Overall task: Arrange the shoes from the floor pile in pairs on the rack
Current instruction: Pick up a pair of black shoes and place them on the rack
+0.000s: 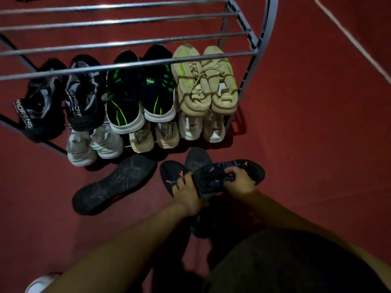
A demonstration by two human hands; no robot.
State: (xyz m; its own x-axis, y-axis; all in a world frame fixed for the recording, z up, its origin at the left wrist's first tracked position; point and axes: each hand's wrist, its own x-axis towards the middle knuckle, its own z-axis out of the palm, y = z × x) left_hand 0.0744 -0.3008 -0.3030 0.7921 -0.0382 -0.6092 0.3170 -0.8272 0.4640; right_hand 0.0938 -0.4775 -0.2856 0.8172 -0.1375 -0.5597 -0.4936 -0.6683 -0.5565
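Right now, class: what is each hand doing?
Left hand: closed on a dark knit shoe with orange marks.
Right hand: closed on the matching dark orange-marked shoe.

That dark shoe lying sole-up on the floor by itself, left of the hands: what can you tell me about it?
The upturned shoe is dark grey to black and lies on the red floor with its sole facing up. The sole looks like rubber, with grooved tread lines and a wider forefoot. It lies slantwise, one end near the pale shoes on the rack's lowest tier, the other toward the person. Neither hand touches it; its upper is hidden.
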